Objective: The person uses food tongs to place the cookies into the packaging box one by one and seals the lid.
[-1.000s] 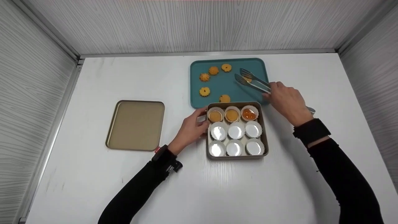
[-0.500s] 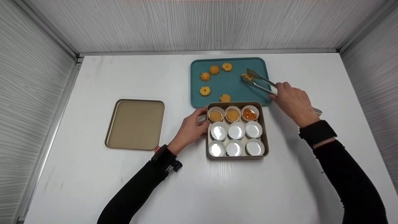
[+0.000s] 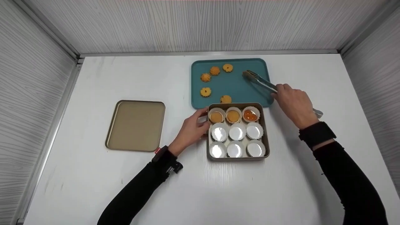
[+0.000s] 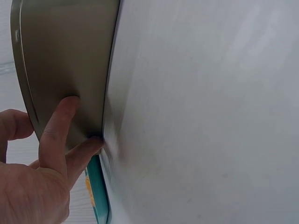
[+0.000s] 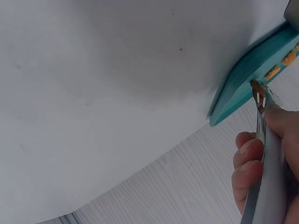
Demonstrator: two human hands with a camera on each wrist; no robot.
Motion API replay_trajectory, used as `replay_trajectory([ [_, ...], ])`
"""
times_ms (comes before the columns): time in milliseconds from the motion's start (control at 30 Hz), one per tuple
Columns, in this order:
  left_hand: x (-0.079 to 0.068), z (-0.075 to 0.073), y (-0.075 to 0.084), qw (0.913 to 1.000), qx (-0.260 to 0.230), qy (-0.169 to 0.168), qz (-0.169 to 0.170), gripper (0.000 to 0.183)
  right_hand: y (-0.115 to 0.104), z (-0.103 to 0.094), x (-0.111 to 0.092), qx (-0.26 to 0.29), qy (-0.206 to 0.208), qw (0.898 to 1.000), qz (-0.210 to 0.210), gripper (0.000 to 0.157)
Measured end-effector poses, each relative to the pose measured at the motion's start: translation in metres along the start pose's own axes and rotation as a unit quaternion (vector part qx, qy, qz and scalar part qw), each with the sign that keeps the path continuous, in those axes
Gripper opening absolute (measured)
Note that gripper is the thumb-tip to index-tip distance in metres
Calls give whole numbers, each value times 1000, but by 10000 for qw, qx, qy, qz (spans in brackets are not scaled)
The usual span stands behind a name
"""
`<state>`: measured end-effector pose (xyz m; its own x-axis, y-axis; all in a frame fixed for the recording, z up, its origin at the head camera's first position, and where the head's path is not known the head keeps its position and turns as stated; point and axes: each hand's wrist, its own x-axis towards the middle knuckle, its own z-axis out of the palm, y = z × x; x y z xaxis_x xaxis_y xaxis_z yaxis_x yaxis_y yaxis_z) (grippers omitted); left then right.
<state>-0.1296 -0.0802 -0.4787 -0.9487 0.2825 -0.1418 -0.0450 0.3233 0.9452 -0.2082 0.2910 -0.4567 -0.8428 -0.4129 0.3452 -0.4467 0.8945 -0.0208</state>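
Note:
My right hand grips metal tongs over the right half of a teal tray. The arms of the tongs are pressed together on a small cookie, mostly hidden between their slotted ends. My left hand rests its fingertips against the outer left wall of a gold-brown baking tin; in the left wrist view the fingers touch that wall with no curl round it. White paper cups fill the tin. The back row holds two pale round cookies and one with an orange glossy centre.
Several cookies lie on the tray's left half and front edge; one sits close behind the tin. A flat gold-brown lid or tray lies on the white table at left. Grey wood-grain walls enclose the table.
The tongs moved a little to the right, then their arms came together on the cookie that lay between them. My left hand and the tin have stayed put.

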Motion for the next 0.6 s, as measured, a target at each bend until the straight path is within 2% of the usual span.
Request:
replay_trajectory([
  [167, 0, -1, -1, 10000, -5, 18, 59, 59, -2, -7, -4, 261, -269, 9989, 287, 29],
  [300, 1, -2, 0, 9999, 25, 2, 116, 58, -4, -19, -8, 791, -483, 9937, 628, 28],
  [467, 0, -2, 0, 9999, -54, -27, 82, 58, -7, -34, -15, 1542, -586, 9848, 535, 29],
  [600, -2, -1, -1, 9998, -163, -76, 39, 59, -11, -45, -23, 1898, -699, 9783, 443, 29],
])
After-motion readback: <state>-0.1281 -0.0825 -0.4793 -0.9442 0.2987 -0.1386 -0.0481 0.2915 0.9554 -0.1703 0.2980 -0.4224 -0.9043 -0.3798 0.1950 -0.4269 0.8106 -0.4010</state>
